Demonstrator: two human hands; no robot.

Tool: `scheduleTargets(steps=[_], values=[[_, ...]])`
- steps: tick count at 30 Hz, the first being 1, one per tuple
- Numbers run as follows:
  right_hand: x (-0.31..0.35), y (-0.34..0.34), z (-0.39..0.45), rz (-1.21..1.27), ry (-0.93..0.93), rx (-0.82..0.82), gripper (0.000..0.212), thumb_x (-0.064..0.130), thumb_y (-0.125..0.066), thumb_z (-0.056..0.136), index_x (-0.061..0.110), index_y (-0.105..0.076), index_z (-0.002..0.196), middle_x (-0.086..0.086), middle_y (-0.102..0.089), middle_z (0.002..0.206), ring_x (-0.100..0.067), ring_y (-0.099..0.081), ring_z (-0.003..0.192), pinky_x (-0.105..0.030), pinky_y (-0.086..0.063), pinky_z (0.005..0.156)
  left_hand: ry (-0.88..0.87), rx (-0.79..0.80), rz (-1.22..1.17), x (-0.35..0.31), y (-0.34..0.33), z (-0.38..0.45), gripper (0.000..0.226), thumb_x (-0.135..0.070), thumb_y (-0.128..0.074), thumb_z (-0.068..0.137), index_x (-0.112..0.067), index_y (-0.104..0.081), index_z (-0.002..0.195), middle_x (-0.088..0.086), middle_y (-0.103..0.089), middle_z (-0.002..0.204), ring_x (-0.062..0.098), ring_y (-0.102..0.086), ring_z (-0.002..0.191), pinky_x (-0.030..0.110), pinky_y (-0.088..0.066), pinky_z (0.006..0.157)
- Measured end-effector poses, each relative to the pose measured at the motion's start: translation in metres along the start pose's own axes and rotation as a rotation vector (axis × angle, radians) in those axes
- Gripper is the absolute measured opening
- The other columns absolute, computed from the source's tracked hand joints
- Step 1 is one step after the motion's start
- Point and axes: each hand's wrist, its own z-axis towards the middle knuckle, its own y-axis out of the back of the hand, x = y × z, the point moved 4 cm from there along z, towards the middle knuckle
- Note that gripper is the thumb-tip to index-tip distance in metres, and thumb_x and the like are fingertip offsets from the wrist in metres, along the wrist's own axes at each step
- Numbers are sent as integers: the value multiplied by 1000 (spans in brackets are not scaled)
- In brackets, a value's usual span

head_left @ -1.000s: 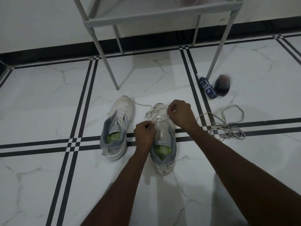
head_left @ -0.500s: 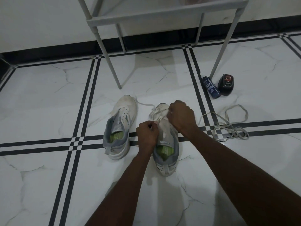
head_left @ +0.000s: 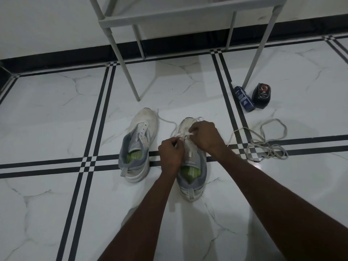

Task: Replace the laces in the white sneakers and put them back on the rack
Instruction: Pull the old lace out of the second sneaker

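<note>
Two white sneakers with grey collars and green insoles stand side by side on the marble floor. The left sneaker (head_left: 138,146) has bare eyelets and no lace. Over the right sneaker (head_left: 192,170) both hands work a white lace (head_left: 169,122), whose loose end trails toward the left shoe. My left hand (head_left: 171,153) pinches the lace at the left eyelet row. My right hand (head_left: 204,136) grips the lace over the tongue near the toe. A loose tangle of grey-white laces (head_left: 263,142) lies on the floor to the right.
A white metal shoe rack (head_left: 188,14) stands just behind the shoes, its legs on the floor. A dark blue bottle (head_left: 243,98) and a black bottle with a red top (head_left: 261,96) lie by the rack's right front leg.
My right hand has come nearer to the left hand over the shoe's eyelets. The view has shifted slightly; the shoes and loose laces lie as before.
</note>
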Motion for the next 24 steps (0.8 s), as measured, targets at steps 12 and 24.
scheduleTargets(steps=[12,24], values=[[5,-4,2,-301,121,-18,18,24,-57,91,15,-70,100,-2,-65,106,-21,-63,96,-27,-41,73,-22,-51,-40,-8,6,-3,20,-17,-60,98,-6,-71,110,1,-68,81,11,-61,70,31,-52,76],[9,-20,-2,-155,-4,26,14,22,-65,88,11,-71,95,-3,-68,100,-21,-65,94,-24,-42,75,-81,15,-1,-8,2,-1,31,-24,-58,89,-21,-63,120,-3,-66,101,14,-63,93,29,-51,82]])
